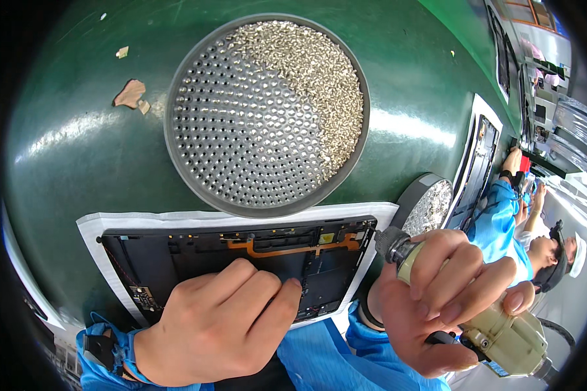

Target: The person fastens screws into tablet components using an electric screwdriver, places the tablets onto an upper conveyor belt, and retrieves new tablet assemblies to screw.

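My right hand (447,293) is wrapped round a pale yellow-green electric screwdriver (509,335). Its dark knurled nose points left, with the tip at the upper right corner of a thin black device housing (209,267). Whether the tip touches a screw is too small to tell. An orange flat cable (267,250) runs along the housing's upper part, and a small circuit board sits at its lower left. Over the housing's lower middle lies my left hand (222,326), fingers curled and closed; the fingertips are mostly hidden, as is anything they pinch.
Beyond the housing stands a round grey tray (176,159) of small holes, with many tiny silvery screws heaped at its right. A smaller round dish (407,199) of shiny bits sits beside the screwdriver. White sheeting (104,228) underlies the housing. Co-workers and another black housing (477,163) are at right.
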The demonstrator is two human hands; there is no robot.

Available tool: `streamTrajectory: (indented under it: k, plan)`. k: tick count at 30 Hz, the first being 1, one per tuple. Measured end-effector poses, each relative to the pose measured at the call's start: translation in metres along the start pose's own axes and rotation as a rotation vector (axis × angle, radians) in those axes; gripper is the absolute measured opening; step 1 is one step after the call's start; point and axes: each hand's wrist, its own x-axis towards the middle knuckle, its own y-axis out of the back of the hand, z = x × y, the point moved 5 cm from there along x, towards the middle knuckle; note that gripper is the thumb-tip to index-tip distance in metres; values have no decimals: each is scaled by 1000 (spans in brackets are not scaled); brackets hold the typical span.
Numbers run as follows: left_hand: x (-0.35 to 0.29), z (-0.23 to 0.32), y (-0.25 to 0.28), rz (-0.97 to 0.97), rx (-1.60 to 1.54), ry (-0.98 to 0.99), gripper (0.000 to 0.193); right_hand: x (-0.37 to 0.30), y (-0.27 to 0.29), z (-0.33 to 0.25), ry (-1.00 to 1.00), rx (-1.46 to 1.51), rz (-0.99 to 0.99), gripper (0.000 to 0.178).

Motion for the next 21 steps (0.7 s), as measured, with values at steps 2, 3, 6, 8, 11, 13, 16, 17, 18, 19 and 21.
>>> streamTrajectory:
  k: [2, 3, 6, 8, 11, 13, 16, 17, 18, 19, 21]
  plan:
    - [-2, 0, -1, -14, 5, -6, 32, 0, -1, 3, 14, 20, 14, 58]
    - [-2, 0, -2, -6, 4, -13, 32, 0, -1, 4, 25, 29, 25, 56]
    - [-2, -2, -5, 8, 2, -22, 33, 0, 0, 7, -3, 22, 29, 53]
    - [-1, -3, -5, 14, 4, -23, 33, -2, 0, 8, 5, 19, 45, 53]
    - [-2, -2, -3, 11, -7, -26, 34, -3, -1, 9, 32, 42, 54, 55]
    - [-3, -2, -2, 18, -5, -29, 35, -4, -3, 8, 50, 66, 44, 57]
    - [-4, -1, 0, 3, 18, -35, 35, -4, -7, 5, 28, 77, 32, 62]
    - [-5, -1, 0, 5, 29, -37, 35, -4, -6, 6, -10, 73, 41, 65]
    - [-5, 1, 0, 0, 40, -45, 33, -3, -5, 7, -42, 76, 56, 68]
    - [-7, 1, 2, -3, 56, -47, 31, -3, -5, 3, -60, 79, 61, 69]
    - [-9, 8, 7, -32, 122, -86, 31, 1, 4, -20, 7, 76, 129, 67]
